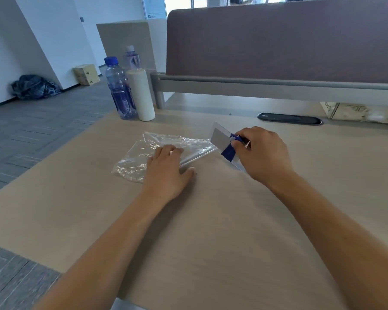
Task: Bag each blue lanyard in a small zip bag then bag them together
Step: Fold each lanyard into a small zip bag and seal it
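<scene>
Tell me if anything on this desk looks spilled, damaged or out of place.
Nothing stands out. The clear zip bag is crinkled but lies flat on the desk under the left hand. The right hand grips the blue lanyard with its badge holder. Both water bottles stand upright, capped.

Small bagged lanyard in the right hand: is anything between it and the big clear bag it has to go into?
Nothing visible stands between them. The right hand holds the small bagged lanyard right at one end of the big clear bag, which the left hand rests on. Whether that end is open cannot be told.
</scene>
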`<state>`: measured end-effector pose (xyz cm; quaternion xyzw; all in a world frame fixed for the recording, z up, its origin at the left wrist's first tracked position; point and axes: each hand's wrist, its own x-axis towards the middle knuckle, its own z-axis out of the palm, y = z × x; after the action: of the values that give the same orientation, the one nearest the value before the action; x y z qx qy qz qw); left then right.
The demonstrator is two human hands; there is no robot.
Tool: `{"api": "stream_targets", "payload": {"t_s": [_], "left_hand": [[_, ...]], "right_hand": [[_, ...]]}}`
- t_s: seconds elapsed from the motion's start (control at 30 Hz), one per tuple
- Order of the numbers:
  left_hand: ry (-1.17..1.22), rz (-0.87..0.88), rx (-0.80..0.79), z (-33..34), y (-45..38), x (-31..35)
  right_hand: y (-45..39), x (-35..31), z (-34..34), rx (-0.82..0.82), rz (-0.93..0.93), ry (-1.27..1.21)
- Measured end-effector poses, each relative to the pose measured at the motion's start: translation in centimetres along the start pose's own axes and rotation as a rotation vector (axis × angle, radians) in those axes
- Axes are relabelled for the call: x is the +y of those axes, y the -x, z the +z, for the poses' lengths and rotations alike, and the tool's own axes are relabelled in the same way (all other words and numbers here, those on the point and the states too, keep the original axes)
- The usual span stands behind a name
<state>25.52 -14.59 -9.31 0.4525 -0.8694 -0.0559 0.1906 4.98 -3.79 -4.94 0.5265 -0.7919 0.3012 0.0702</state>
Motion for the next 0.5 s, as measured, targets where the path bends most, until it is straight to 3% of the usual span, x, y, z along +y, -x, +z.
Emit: {"api": "stream_targets", "payload": {"t_s": [0.13,0.33,0.5], "left_hand": [[-0.021,-0.036,-0.071,0.0,0.1,-0.5],[0.006,0.053,0.043,-0.5,0.6,-0.3],[0.202,0.022,0.209,-0.8,0.9,-0.2]], "right_hand": [[0.2,-0.3,-0.1,-0.005,-0.008,0.001],[0.7,-0.9,0.0,-0.008,-0.020,-0.010],[0.5,-1.0,-1.2,0.059,0.000,-0.060]]}}
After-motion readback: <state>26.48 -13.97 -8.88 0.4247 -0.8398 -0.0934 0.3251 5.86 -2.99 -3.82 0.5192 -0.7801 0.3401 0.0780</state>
